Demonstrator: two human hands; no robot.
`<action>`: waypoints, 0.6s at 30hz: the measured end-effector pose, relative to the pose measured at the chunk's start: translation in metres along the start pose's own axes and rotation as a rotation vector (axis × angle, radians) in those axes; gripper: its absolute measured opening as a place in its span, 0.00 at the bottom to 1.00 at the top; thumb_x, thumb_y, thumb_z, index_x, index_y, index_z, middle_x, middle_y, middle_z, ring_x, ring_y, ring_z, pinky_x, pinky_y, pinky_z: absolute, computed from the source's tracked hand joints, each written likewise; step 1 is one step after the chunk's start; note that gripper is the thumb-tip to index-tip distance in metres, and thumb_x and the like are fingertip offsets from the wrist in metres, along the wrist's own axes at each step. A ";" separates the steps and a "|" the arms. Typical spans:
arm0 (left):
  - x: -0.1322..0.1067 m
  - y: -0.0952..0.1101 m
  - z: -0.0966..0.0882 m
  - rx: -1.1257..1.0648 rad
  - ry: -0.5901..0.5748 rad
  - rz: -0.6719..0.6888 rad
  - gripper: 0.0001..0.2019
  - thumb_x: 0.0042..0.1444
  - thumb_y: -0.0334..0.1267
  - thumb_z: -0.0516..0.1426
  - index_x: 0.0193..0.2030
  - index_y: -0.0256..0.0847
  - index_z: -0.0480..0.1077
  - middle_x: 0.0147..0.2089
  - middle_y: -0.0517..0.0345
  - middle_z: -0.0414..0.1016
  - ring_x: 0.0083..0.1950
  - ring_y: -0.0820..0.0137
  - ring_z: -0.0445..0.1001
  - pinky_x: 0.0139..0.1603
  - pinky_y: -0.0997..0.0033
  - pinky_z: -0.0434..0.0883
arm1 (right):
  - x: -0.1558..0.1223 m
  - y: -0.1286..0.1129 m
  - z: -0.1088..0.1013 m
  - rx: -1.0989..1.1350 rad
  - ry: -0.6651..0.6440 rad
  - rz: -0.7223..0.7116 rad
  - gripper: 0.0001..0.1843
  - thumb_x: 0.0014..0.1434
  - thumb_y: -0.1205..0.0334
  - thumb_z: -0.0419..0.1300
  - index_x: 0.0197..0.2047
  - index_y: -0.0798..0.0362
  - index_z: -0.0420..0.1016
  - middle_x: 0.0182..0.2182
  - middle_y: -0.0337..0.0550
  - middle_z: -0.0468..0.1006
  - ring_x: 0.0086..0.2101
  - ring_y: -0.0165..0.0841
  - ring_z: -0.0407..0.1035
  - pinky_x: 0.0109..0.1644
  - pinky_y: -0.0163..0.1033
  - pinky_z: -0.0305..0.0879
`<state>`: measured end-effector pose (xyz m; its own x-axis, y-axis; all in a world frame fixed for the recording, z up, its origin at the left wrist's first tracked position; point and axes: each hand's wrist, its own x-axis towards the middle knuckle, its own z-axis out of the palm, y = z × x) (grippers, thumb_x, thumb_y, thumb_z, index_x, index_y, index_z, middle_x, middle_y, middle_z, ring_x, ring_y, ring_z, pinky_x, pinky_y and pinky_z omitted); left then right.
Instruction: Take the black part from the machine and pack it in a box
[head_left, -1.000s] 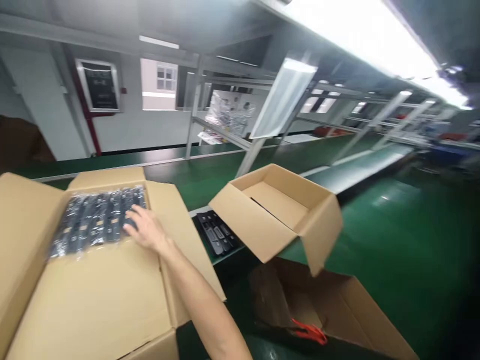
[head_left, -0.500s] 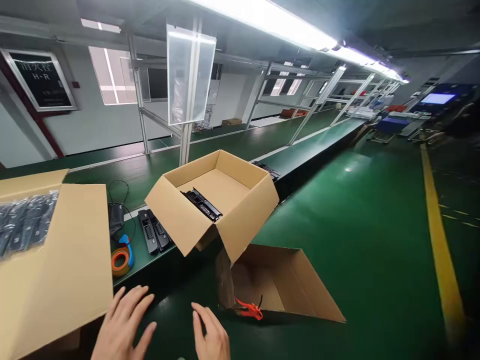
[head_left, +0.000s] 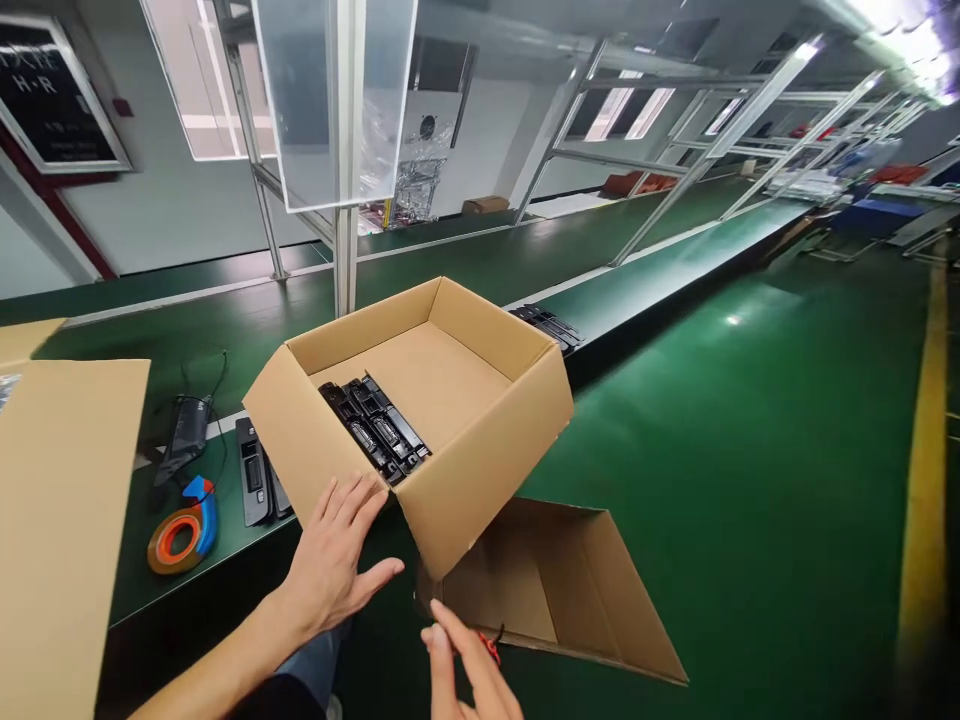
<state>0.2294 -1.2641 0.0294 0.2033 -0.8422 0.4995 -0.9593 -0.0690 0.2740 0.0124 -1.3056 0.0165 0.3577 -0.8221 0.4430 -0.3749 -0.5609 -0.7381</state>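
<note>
An open cardboard box [head_left: 465,350] sits tilted on the bench edge with its flaps folded outward. Inside it, along the left wall, black plastic parts with connector sockets [head_left: 379,425] lie side by side. My left hand [head_left: 337,560] is open, fingers spread at the box's near corner and overlapping the left flap; I cannot tell how firmly it touches. Below the right flap, my right hand [head_left: 472,670] has its index finger and thumb stretched out, tips close together, with nothing visible in them. A red-handled tool [head_left: 491,646] shows partly behind it.
On the left stands another cardboard box [head_left: 67,500]. A tape dispenser [head_left: 182,535], a black adapter with cable [head_left: 187,430] and more black parts [head_left: 256,475] lie on the bench. An open carton [head_left: 577,590] is on the floor. Further black parts [head_left: 547,325] lie behind the box.
My left hand has moved forward and right to the box's flap. My right hand has shifted right, its fingertips closer together. The view has come nearer to the box, showing more of the parts inside.
</note>
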 end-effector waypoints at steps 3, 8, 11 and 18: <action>0.033 -0.010 0.028 -0.040 0.008 -0.008 0.29 0.69 0.52 0.58 0.70 0.39 0.65 0.68 0.43 0.75 0.75 0.53 0.66 0.80 0.41 0.56 | 0.080 -0.009 -0.011 -0.091 0.023 -0.154 0.15 0.71 0.63 0.60 0.56 0.42 0.82 0.37 0.44 0.86 0.32 0.40 0.82 0.38 0.44 0.82; 0.051 -0.025 0.046 -0.151 -0.001 -0.002 0.15 0.68 0.48 0.59 0.55 0.45 0.75 0.51 0.52 0.82 0.65 0.58 0.75 0.84 0.46 0.40 | 0.232 -0.015 0.025 -0.231 -0.154 -0.289 0.14 0.74 0.60 0.56 0.55 0.48 0.81 0.42 0.48 0.86 0.42 0.39 0.82 0.51 0.45 0.78; 0.054 -0.030 0.042 -0.221 -0.052 0.069 0.30 0.63 0.68 0.57 0.54 0.44 0.75 0.52 0.50 0.82 0.64 0.56 0.75 0.83 0.47 0.37 | 0.310 -0.006 0.080 -0.430 -0.631 -0.212 0.19 0.76 0.59 0.51 0.61 0.51 0.79 0.54 0.54 0.84 0.56 0.44 0.77 0.64 0.49 0.70; 0.061 -0.021 0.051 -0.201 0.025 -0.055 0.16 0.64 0.56 0.62 0.38 0.46 0.73 0.46 0.58 0.82 0.60 0.64 0.76 0.84 0.56 0.34 | 0.380 0.038 0.198 -0.537 -1.292 0.130 0.24 0.64 0.62 0.67 0.61 0.65 0.76 0.51 0.64 0.83 0.53 0.50 0.79 0.61 0.46 0.70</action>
<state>0.2522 -1.3411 0.0125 0.2616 -0.8263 0.4988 -0.8884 -0.0042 0.4590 0.3037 -1.6194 0.0558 0.7086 -0.3654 -0.6036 -0.6374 -0.6984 -0.3255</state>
